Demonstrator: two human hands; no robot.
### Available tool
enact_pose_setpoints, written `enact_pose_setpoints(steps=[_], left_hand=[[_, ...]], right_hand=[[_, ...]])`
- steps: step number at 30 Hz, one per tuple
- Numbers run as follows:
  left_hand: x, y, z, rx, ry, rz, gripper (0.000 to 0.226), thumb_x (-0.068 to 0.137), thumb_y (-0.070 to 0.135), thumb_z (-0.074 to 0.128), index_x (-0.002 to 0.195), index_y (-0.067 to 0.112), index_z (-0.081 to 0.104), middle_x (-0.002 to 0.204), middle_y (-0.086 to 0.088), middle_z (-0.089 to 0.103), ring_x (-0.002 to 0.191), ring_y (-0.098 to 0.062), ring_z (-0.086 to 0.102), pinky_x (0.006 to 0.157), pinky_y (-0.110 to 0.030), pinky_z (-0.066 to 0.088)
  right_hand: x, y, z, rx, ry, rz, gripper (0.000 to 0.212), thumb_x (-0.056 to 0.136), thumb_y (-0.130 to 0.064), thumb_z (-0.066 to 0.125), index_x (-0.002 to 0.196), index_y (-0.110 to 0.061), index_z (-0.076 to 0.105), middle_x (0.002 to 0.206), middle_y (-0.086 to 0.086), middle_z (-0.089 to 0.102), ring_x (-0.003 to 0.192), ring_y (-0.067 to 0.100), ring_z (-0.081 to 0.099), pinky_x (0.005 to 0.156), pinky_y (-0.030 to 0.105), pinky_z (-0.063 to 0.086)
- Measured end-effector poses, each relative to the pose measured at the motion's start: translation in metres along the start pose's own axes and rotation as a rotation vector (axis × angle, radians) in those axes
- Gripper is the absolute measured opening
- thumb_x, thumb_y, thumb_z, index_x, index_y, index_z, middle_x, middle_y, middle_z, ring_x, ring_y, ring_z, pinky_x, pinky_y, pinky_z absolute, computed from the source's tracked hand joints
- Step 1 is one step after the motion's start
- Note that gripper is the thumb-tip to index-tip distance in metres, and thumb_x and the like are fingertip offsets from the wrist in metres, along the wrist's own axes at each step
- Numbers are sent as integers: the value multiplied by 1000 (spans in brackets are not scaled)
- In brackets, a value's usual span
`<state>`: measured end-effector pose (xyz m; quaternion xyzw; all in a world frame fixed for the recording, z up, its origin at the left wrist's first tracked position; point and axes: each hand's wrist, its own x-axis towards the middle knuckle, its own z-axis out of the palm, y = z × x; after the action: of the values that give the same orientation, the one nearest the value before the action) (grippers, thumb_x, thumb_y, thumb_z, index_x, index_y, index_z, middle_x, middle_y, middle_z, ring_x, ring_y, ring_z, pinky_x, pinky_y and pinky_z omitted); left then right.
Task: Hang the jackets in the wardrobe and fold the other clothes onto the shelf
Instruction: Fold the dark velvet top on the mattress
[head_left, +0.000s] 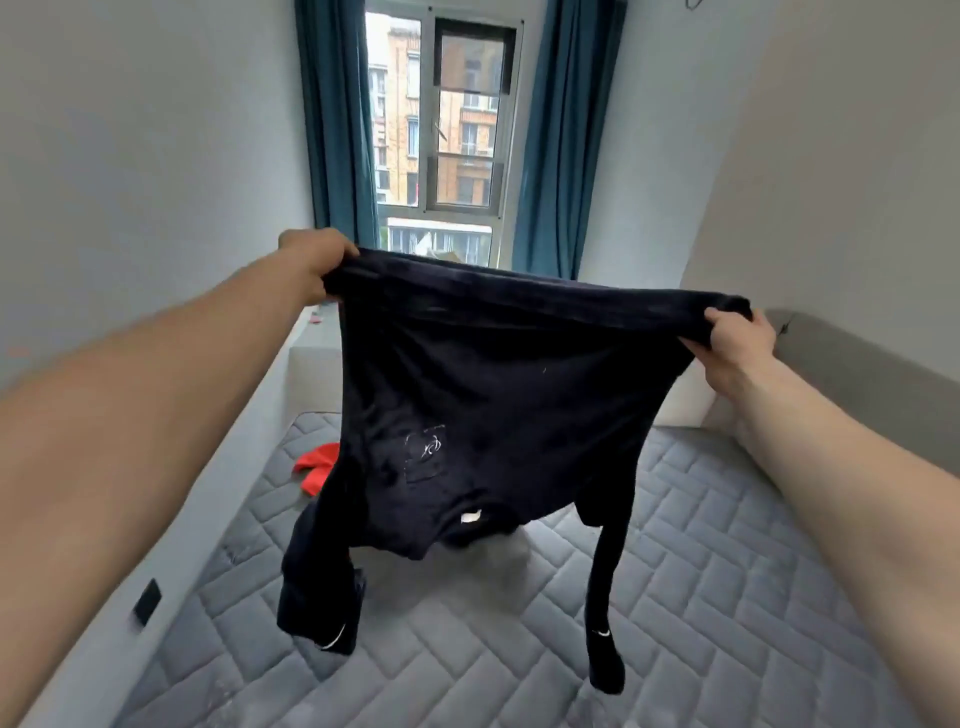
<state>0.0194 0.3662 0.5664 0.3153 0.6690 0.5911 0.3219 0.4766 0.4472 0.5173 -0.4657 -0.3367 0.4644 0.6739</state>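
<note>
A dark navy long-sleeved shirt (498, 395) hangs upside down in the air above the bed, its hem stretched wide at the top. My left hand (314, 262) grips the hem's left corner and my right hand (737, 345) grips the right corner. The collar with a white label points down, and both sleeves dangle towards the mattress. A red garment (317, 465) lies on the mattress at the left, partly hidden behind the shirt.
A grey quilted mattress (701, 597) fills the lower view. A grey padded headboard (857, 384) runs along the right, a white wall on the left. Straight ahead are a window (441, 130), blue curtains (337, 130) and a white ledge (311, 364).
</note>
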Motion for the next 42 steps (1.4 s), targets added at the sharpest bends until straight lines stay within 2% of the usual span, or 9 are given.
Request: enact_pose_setpoints(steps=[6, 9, 12, 18, 21, 23, 32, 39, 42], left_hand=[[-14, 142, -14, -101, 97, 325, 23, 86, 5, 71, 87, 28, 72, 92, 0, 68, 76, -16, 68, 45, -26, 54], [-18, 149, -21, -64, 104, 375, 26, 85, 14, 75, 105, 30, 76, 101, 4, 69, 84, -13, 66, 57, -27, 53], [-22, 122, -27, 40, 89, 379, 17, 88, 18, 72, 99, 30, 77, 103, 3, 70, 82, -13, 62, 56, -26, 48], [-36, 2, -27, 254, 48, 281, 23, 92, 15, 59, 94, 25, 80, 103, 3, 72, 77, -16, 58, 53, -25, 40], [-50, -92, -25, 340, 0, 172, 22, 89, 15, 61, 98, 18, 81, 111, -3, 74, 98, -23, 66, 80, -34, 57], [-67, -158, -24, 391, -42, 99, 23, 90, 13, 60, 98, 15, 81, 113, -6, 75, 107, -25, 65, 96, -33, 52], [-201, -446, -76, 786, -249, -362, 29, 97, 15, 51, 104, 26, 77, 124, -4, 73, 114, -28, 65, 95, -32, 51], [-293, -543, -107, 1006, -512, -535, 39, 95, 12, 48, 126, 25, 69, 137, -1, 66, 125, -21, 60, 103, -25, 45], [-314, -558, -113, 1081, -623, -576, 43, 94, 13, 47, 131, 26, 66, 139, 1, 64, 127, -20, 59, 104, -24, 45]], right_hand=[[5, -122, 52, 102, -89, -265, 20, 103, -6, 57, 108, -24, 51, 114, -3, 57, 101, 15, 61, 68, 26, 62], [0, -138, 51, 105, -82, -312, 22, 101, -5, 59, 100, -26, 53, 112, -3, 58, 100, 16, 62, 68, 27, 62], [-6, -120, 39, 67, -43, -275, 20, 96, -2, 60, 97, -22, 56, 109, 0, 62, 97, 18, 64, 65, 26, 62], [-31, -14, -12, -71, 94, -62, 22, 88, -3, 56, 94, -24, 60, 86, 0, 61, 72, 14, 58, 48, 19, 48], [-51, 66, -53, -166, 142, 66, 26, 87, 0, 54, 103, -18, 63, 83, 7, 60, 67, 18, 56, 45, 19, 43], [-67, 118, -87, -228, 158, 179, 27, 89, 2, 55, 107, -17, 64, 85, 9, 61, 69, 19, 57, 51, 25, 45], [-216, 323, -255, -742, 81, 684, 17, 90, 8, 58, 100, -4, 65, 92, 22, 68, 78, 34, 64, 66, 36, 56], [-308, 377, -314, -1179, -54, 872, 13, 90, -5, 71, 95, -1, 60, 99, 24, 69, 87, 44, 72, 66, 46, 63], [-333, 381, -323, -1294, -81, 924, 12, 94, -11, 67, 97, -2, 60, 97, 20, 69, 73, 35, 73, 52, 32, 59]])
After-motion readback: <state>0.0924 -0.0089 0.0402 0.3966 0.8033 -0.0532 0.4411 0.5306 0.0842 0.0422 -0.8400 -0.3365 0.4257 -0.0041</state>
